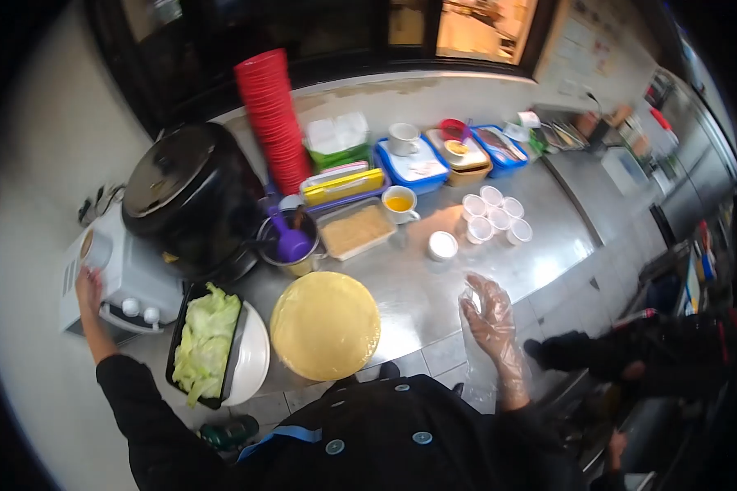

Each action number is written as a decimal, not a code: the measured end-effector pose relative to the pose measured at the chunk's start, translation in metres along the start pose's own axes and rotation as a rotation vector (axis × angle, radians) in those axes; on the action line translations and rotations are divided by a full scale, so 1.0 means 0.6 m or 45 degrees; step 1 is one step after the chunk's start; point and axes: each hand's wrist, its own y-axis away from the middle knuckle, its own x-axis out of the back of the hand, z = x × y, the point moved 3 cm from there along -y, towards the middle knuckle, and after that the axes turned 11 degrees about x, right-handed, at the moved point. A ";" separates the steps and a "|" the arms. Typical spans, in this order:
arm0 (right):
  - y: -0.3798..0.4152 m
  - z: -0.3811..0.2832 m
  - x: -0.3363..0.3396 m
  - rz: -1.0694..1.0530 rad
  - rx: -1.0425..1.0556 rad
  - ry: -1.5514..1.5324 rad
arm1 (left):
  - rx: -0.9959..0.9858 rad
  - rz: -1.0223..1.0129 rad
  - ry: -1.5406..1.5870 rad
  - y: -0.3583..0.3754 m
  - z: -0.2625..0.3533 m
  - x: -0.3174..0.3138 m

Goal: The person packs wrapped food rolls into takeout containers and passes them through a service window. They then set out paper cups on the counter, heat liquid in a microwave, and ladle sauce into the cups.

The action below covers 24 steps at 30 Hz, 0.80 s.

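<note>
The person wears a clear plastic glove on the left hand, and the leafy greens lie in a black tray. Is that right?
Not quite: the head view shows the clear plastic glove on the right hand, not the left hand. The leafy greens do lie in a black tray.

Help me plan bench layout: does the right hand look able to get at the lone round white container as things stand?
Probably yes: the gloved right hand looks empty and open, and only bare steel counter shows between it and the lone round white container.
</note>
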 end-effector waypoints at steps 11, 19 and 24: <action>0.102 0.141 -0.012 0.050 -0.302 0.110 | -0.130 0.307 0.006 0.045 0.024 -0.006; -0.144 0.009 -0.182 -0.206 0.128 -0.038 | -0.160 0.285 -0.025 0.349 0.134 -0.155; -0.333 -0.130 -0.345 -0.391 0.438 -0.386 | -0.196 0.039 0.082 0.524 0.124 -0.269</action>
